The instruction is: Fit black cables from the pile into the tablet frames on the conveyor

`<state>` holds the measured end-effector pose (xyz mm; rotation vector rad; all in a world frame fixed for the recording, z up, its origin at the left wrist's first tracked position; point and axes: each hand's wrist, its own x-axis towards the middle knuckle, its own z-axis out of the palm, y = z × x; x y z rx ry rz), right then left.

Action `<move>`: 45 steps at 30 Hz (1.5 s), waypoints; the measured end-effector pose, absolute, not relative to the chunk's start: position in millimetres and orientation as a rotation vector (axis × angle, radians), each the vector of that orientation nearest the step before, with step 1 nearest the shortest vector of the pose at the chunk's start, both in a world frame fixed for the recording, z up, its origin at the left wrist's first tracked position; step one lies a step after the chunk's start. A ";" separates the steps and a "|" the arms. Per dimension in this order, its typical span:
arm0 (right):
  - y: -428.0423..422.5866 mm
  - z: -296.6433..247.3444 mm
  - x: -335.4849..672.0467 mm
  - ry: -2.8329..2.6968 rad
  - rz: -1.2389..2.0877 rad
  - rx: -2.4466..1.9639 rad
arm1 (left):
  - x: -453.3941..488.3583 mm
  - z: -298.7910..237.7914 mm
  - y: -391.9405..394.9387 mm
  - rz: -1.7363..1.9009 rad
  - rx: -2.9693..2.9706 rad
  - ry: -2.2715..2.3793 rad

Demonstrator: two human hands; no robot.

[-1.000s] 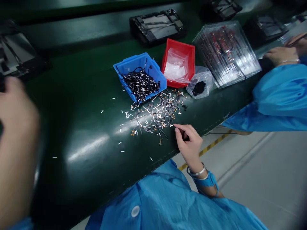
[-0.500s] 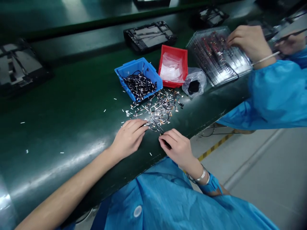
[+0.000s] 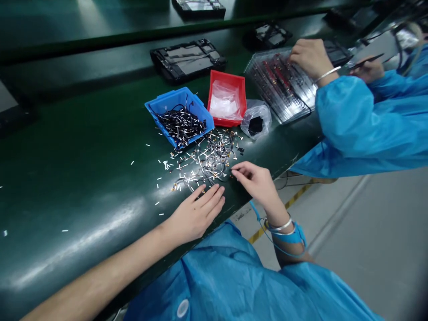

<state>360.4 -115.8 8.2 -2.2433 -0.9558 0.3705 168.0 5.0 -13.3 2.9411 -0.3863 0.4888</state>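
Observation:
A loose pile of thin dark cables point(image 3: 214, 154) with small white and gold ends lies on the green work surface. My left hand point(image 3: 197, 211) is open, palm down, its fingers stretched out at the near edge of the pile and touching cables there. At the pile's right side, my right hand point(image 3: 254, 180) is closed in a pinch, thumb and forefinger tips together. Something small and dark shows at those tips, too small to name. Just behind the pile stands a blue bin point(image 3: 174, 98) filled with similar black cables with white ends.
A red bin point(image 3: 227, 120) with clear plastic bags and a plastic bag point(image 3: 264, 117) of black pieces stand behind. A co-worker's hand point(image 3: 312, 58) is over a clear tray point(image 3: 284, 111) at right. Black devices point(image 3: 189, 60) sit farther back; white bits lie scattered left.
My left hand has moved right and flattened, fingers extended. My right hand has shifted up and right, away from the near edge of the pile. The whole view has shifted slightly.

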 end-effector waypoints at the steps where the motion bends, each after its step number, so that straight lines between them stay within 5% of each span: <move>1: -117.7 5.3 364.3 -0.913 0.250 -2.238 | 170.9 -14.5 4.1 0.466 2.946 -0.385; 5: -120.7 -4.0 383.8 -0.835 -0.107 -2.234 | 184.7 -11.1 2.5 0.452 2.955 -0.336; 13: -100.1 -9.9 397.3 -1.176 -0.267 -2.321 | 207.1 -10.4 -2.6 0.336 3.002 -0.299; 22: -106.7 -7.9 392.3 -0.849 0.086 -2.279 | 202.5 -11.8 -12.4 0.341 3.060 -0.256; 39: -114.2 -10.6 377.7 -1.055 -0.220 -2.255 | 201.0 -13.1 -15.5 0.431 2.995 -0.282; 45: -126.3 -5.0 340.6 -1.109 0.003 -2.107 | 201.1 -15.1 -17.1 0.463 2.973 -0.259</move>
